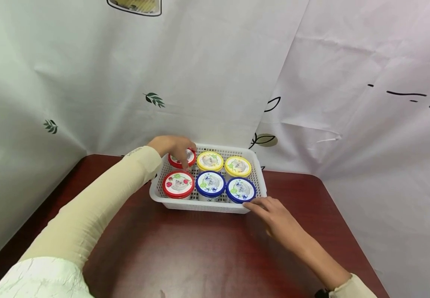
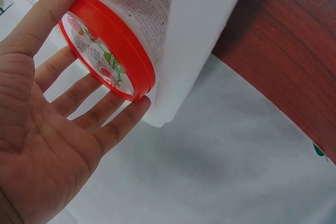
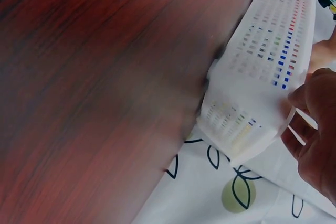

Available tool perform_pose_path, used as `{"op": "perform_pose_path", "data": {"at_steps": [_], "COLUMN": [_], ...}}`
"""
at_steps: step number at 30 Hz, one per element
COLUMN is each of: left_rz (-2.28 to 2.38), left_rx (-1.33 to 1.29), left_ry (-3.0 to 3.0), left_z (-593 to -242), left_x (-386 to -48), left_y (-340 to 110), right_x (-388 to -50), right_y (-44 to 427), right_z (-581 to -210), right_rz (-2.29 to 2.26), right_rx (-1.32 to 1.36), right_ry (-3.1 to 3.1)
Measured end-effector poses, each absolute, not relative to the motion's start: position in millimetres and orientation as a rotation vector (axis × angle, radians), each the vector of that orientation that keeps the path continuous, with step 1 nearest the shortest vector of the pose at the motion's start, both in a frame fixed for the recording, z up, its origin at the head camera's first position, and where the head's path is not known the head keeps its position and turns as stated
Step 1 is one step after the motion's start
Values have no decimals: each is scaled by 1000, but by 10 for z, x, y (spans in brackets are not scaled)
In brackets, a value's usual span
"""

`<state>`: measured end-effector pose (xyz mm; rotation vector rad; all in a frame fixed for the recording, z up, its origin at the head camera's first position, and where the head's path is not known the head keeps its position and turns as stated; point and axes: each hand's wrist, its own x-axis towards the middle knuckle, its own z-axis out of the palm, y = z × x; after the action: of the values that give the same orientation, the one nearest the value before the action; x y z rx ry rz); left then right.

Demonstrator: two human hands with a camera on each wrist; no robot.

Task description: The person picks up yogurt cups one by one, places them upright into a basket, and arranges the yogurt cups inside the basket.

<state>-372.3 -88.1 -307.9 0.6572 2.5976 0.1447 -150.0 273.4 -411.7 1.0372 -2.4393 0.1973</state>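
Observation:
A white plastic basket [image 1: 207, 206] stands on the table with two red-lidded, two yellow-lidded and two blue-lidded tubs inside. My left hand [image 1: 172, 145] reaches over its back left corner. There it holds the rear red-lidded tub [image 2: 105, 51] by the lid, thumb on one side and fingers on the other. Just in front is the other red-lidded tub [image 1: 178, 184]. At the front right corner my right hand [image 1: 276, 215] grips the basket, its thumb against the wall in the right wrist view. The near blue-lidded tub [image 1: 240, 189] lies right beside those fingertips.
The dark red wooden table [image 1: 185, 252] extends in front of and beside the basket. Behind it hangs a pale curtain [image 1: 215, 82] with leaf prints, close to the basket's back rim. Two yellow-lidded tubs [image 1: 210, 160] sit in the back row.

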Motion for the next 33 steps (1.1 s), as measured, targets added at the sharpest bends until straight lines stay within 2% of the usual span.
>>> {"op": "perform_pose_path", "data": {"at_steps": [12,33], "left_rz": [164,112], "left_rx": [602,675], "left_ry": [2585,2607], "left_z": [-3160,-3196], "left_x": [-3720,-3705], "left_y": [-867,-837], "right_x": [-1519,-1525], "right_y": [2730,2741], "right_z": [-4125,-4127], "right_rz": [199,220], "right_rx": [1026,1060], "right_ry": [-2445,-2419]}}
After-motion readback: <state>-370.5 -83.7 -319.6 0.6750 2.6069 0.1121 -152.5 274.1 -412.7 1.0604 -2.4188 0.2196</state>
